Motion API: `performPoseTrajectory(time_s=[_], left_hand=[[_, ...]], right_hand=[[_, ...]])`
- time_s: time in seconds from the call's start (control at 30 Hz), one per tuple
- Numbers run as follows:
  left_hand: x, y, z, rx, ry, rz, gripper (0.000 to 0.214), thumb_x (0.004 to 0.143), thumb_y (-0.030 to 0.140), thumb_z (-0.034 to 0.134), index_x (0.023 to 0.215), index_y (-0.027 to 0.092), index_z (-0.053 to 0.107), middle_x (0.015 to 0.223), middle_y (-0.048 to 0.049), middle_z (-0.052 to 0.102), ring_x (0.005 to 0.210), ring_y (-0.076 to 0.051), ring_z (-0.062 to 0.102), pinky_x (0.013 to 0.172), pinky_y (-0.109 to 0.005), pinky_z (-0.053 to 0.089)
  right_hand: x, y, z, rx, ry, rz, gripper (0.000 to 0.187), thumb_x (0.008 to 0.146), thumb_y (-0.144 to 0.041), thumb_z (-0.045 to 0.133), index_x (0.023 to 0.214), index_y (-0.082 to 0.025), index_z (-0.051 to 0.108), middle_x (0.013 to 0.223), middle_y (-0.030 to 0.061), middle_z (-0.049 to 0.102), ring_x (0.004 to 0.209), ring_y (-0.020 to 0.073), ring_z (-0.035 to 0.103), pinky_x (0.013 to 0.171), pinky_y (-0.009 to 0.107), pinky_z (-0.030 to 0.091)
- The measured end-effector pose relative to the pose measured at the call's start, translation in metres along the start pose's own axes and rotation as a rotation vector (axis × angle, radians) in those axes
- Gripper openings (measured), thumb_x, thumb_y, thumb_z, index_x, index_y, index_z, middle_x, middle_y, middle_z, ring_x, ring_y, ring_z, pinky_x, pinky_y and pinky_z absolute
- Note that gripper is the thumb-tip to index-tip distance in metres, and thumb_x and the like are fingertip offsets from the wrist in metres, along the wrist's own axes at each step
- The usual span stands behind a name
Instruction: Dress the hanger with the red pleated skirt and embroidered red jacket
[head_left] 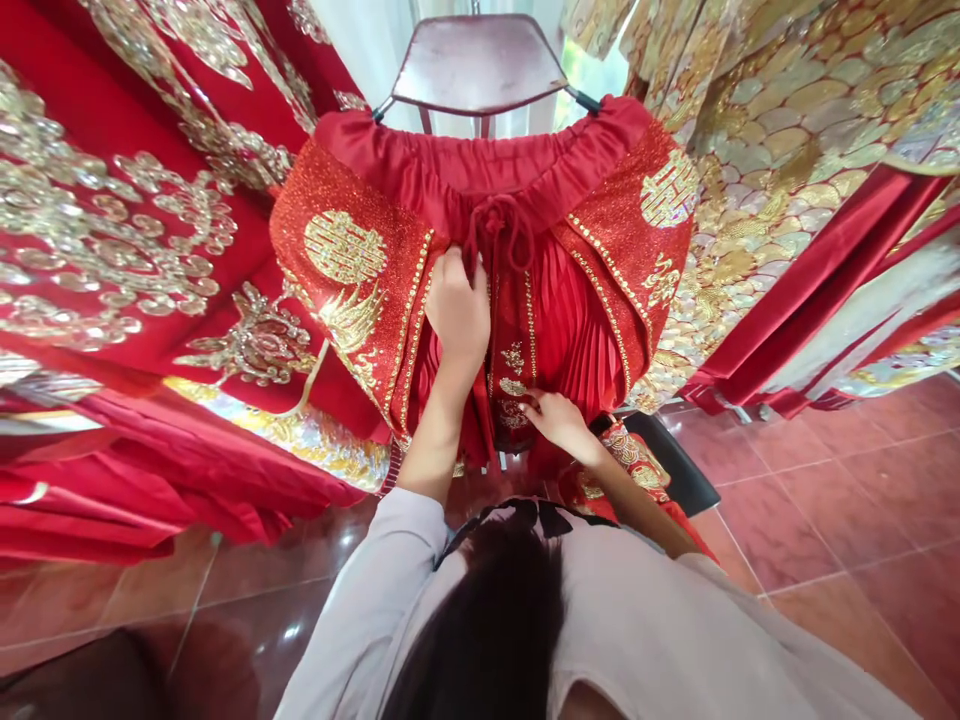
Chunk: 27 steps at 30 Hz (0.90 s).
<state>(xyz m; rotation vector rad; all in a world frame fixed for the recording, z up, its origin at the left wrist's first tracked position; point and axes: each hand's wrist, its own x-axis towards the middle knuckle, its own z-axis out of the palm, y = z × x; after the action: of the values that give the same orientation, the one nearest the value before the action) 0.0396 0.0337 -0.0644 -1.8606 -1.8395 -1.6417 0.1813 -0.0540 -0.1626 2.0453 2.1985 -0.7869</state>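
A red pleated skirt [600,250] with gold embroidery and a drawstring waist hangs from a dark hanger [480,65] in front of me. My left hand [457,310] is raised against the skirt's front just below the drawstring knot [501,232], fingers curled into the fabric by a gold-trimmed panel. My right hand [559,420] sits lower, pinching the bottom of the narrow embroidered centre panel [514,375]. Both hands are closed on the skirt's cloth.
Red garments with silver and gold embroidery [112,250] hang to the left. Gold scale-patterned cloth with red lining [787,150] hangs to the right. A dark object [675,460] stands behind my right arm. The floor is glossy red tile [840,500].
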Motion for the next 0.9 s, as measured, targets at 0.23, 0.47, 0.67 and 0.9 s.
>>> performPoseTrajectory(time_s=[0.23, 0.47, 0.67, 0.9], left_hand=[[-0.005, 0.005, -0.013, 0.064, -0.087, -0.092, 0.02, 0.089, 0.03, 0.047, 0.1, 0.014, 0.052, 0.093, -0.0136, 0.064, 0.097, -0.029, 0.062, 0.088, -0.042, 0.047], [-0.013, -0.007, -0.005, 0.387, -0.403, -0.172, 0.028, 0.094, 0.018, 0.029, 0.103, 0.011, 0.055, 0.086, -0.0164, 0.065, 0.085, -0.028, 0.066, 0.073, -0.034, 0.05], [-0.102, -0.055, -0.02, 0.606, -0.915, -0.261, 0.032, 0.097, 0.019, 0.03, 0.117, 0.006, 0.052, 0.097, -0.0189, 0.063, 0.094, -0.024, 0.064, 0.078, -0.032, 0.051], [-0.126, -0.068, -0.043, 0.559, -1.317, -0.27, 0.024, 0.089, 0.028, 0.058, 0.103, 0.009, 0.062, 0.097, -0.0115, 0.063, 0.088, -0.02, 0.063, 0.077, -0.033, 0.053]], right_hand=[[-0.024, -0.037, -0.063, 0.072, 0.339, -0.214, 0.038, 0.094, -0.04, 0.039, 0.119, -0.021, 0.061, 0.095, 0.0074, 0.067, 0.094, 0.0234, 0.064, 0.081, 0.032, 0.046], [-0.026, -0.059, -0.106, 0.205, 0.819, -0.43, 0.036, 0.095, -0.036, 0.038, 0.114, -0.016, 0.062, 0.093, 0.0066, 0.067, 0.086, 0.0183, 0.064, 0.081, 0.033, 0.048], [0.012, -0.056, -0.174, 0.049, 1.169, -0.817, 0.043, 0.098, -0.034, 0.026, 0.12, -0.015, 0.058, 0.126, 0.008, 0.054, 0.123, 0.0176, 0.046, 0.108, 0.036, 0.033], [0.03, -0.049, -0.177, -0.063, 0.921, -0.788, 0.051, 0.099, -0.047, 0.021, 0.118, -0.016, 0.057, 0.117, 0.0094, 0.057, 0.112, 0.0221, 0.05, 0.107, 0.051, 0.025]])
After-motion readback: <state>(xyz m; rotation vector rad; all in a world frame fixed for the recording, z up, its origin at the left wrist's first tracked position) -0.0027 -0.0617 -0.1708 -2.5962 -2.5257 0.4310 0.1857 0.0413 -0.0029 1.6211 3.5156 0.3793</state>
